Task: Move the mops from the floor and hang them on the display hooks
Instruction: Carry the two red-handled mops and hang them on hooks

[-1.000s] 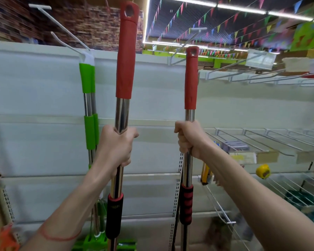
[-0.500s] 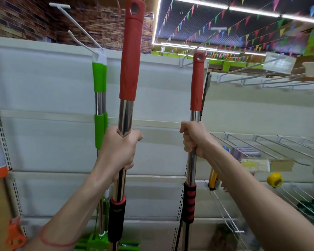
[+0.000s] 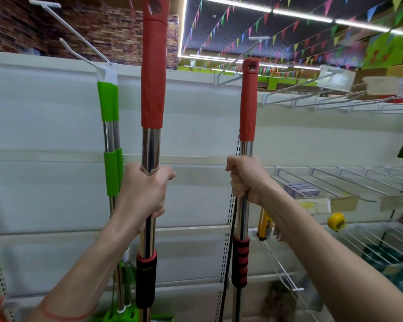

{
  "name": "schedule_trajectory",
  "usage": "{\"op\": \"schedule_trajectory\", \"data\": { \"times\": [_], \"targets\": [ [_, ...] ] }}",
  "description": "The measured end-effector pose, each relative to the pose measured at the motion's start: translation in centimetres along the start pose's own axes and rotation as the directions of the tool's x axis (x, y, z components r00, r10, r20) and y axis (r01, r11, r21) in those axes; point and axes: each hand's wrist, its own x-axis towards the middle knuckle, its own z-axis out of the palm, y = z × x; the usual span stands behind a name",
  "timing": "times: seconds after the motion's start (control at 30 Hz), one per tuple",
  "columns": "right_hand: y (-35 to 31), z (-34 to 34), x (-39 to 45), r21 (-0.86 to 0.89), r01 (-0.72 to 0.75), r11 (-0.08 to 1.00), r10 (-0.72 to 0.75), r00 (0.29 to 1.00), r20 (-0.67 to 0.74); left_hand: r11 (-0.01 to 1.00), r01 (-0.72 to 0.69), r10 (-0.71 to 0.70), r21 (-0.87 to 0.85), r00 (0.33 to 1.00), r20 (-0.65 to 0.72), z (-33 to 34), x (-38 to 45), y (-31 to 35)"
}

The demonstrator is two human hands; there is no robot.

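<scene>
Nearest the camera, the left hand (image 3: 144,194) was clenched in a full grip around the chrome shaft of the left mop (image 3: 152,145). The right hand (image 3: 247,180) was likewise wrapped tight around the slimmer-looking shaft of the right mop (image 3: 246,159). Both poles stood upright, their heads out of view below.

Each pole was polished, mirror-bright metal with a ribbed black-and-red foam sleeve below the fist and a matte red plastic cap above, pierced by a hanging hole.

Behind the left mop, green-handled mops (image 3: 109,140) already hung against the pale shelf panel from a white wire hook (image 3: 79,40). Farther right, an empty hook (image 3: 240,59) jutted out beside the right mop's cap.

The risk, as I judged it, lay in threading two small holes at once: smooth steel could slide through a palm, and a cap nudged off line could miss the hook's tip or knock the hanging mops loose.
</scene>
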Motion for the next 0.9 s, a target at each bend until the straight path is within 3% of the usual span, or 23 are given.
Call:
{"op": "schedule_trajectory", "data": {
  "times": [0.4,0.9],
  "targets": [
    [1.0,0.6,6.7,-0.049,-0.06,0.997,0.059,0.998,-0.022,1.0,0.022,-0.022,0.016,1.0,0.009,0.1,0.1,-0.4],
    [1.6,1.4,16.2,-0.066,-0.054,0.996,0.054,0.999,0.006,0.998,0.004,0.002,0.058,0.995,-0.102,-0.8,-0.3,-0.6]
  ]
}}
